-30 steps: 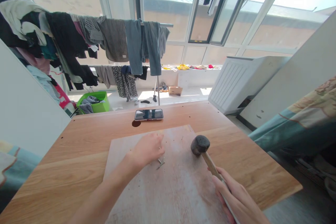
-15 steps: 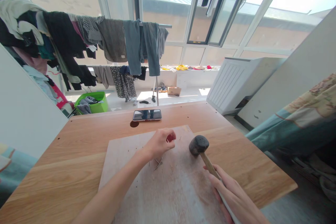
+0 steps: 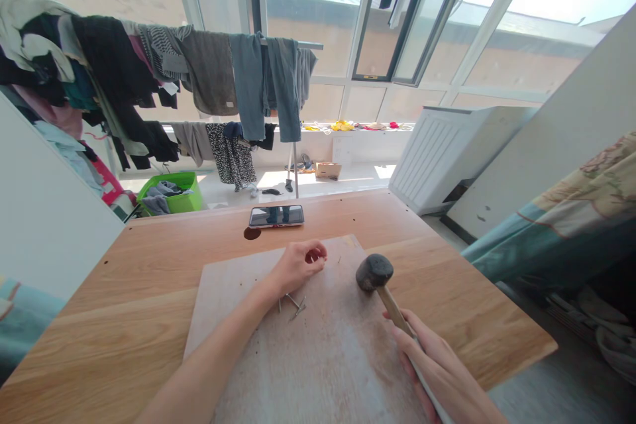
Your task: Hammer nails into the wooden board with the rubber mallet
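**Mallet gripped, pinch at the board**

Nearest to me, the right hand (image 3: 442, 374) is wrapped round the lower end of the mallet (image 3: 374, 272). Its fingers (image 3: 408, 343) are closed fully on the wooden handle. The grip sits far from the head, which I judge gives the most swing. The black head rests on the board (image 3: 223, 291) near its right edge, so the arm carries no weight.

Just left of the head, the left hand (image 3: 297, 266) lies knuckles up on the board, reaching in from the lower left. Its fingers (image 3: 320, 252) are curled, with thumb and forefinger tip to tip in a small ring. Whether something thin sits in that pinch I cannot tell; it is too small. The heel of the hand is down, probably to steady the pinch.

A few loose nails (image 3: 293, 305) lie just beside the wrist, within easy reach. One small pin stands alone on the board between the left hand and the mallet head.

The pale, worn board lies flat on the counter (image 3: 139, 278), probably to shield the wood beneath it. Beyond it, a phone (image 3: 276, 216) lies face up near the far edge, well apart from the hands. A dark round mark sits just beside it.

Farther off, a green basket (image 3: 171, 191) stands on the floor. Behind it, a rack (image 3: 223, 73) hung with clothes stands before the window (image 3: 397, 20).
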Demonstrator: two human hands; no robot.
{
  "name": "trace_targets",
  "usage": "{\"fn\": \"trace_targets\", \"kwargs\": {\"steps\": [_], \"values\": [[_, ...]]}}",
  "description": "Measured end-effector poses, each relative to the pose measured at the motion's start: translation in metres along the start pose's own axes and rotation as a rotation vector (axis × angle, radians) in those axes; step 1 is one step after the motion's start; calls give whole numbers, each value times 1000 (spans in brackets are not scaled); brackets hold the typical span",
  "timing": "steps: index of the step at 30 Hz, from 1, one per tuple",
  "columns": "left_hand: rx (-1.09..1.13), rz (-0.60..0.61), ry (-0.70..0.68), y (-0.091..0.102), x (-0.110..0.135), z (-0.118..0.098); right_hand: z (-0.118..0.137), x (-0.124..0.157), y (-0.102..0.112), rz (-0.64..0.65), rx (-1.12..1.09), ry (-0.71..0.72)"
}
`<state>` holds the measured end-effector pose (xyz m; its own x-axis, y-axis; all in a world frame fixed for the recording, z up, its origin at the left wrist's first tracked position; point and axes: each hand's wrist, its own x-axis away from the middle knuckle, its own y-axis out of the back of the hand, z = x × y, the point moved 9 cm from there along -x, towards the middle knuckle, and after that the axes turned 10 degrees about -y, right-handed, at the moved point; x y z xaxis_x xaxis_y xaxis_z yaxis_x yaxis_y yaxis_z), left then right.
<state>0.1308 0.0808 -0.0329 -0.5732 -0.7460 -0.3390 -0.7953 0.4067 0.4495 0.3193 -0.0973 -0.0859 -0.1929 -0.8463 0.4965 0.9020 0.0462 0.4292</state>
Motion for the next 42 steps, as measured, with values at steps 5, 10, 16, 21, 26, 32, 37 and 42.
{"fn": "trace_targets", "kwargs": {"steps": [5, 10, 16, 21, 26, 32, 37, 42], "values": [[26, -13, -9, 0, 0, 2, 1, 2, 0, -9, -39, 0], [18, -25, -31, 1, 1, 2, -2, 3, 0, -21, -81, -36], [-15, 4, -33, -2, 3, 4, 1, 3, 0, -7, -33, -16], [-38, 3, -41, -2, 3, 2, 2, 5, 2, -29, 14, 8], [-36, -13, -72, -2, 3, 2, 19, 9, 2, -72, -31, 53], [64, -32, -22, -4, 4, 11, 63, 4, -9, 4, -123, 122], [73, -34, 10, -5, 4, 10, 84, 2, -24, 42, -100, 185], [34, -53, -8, -2, 2, 6, 82, -3, -32, 24, -9, 157]]}}
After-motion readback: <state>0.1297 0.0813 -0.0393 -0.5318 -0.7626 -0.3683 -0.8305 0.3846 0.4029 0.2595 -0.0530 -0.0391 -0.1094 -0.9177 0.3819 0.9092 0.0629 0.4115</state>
